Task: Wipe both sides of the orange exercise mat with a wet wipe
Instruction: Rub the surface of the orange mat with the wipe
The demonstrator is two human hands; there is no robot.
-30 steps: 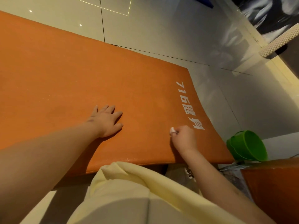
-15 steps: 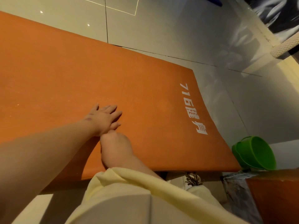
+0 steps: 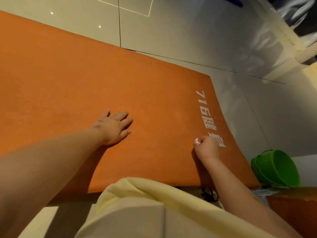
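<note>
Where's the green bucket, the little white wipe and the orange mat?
green bucket (image 3: 279, 169): head view, its inner wall.
wet wipe (image 3: 197, 141): head view, white tip poking from the right hand (image 3: 207, 149).
orange mat (image 3: 72, 71): head view, bare top surface.

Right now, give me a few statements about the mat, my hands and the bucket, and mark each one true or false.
1. The left hand lies flat, fingers straight, on the orange mat. True.
2. The right hand is empty. False: it holds a bunched wipe against the mat.
3. The green bucket stands on the mat. False: it is off the mat, on the floor by the mat's near right corner.
4. The right hand is at the near end of the white lettering. True.
</note>
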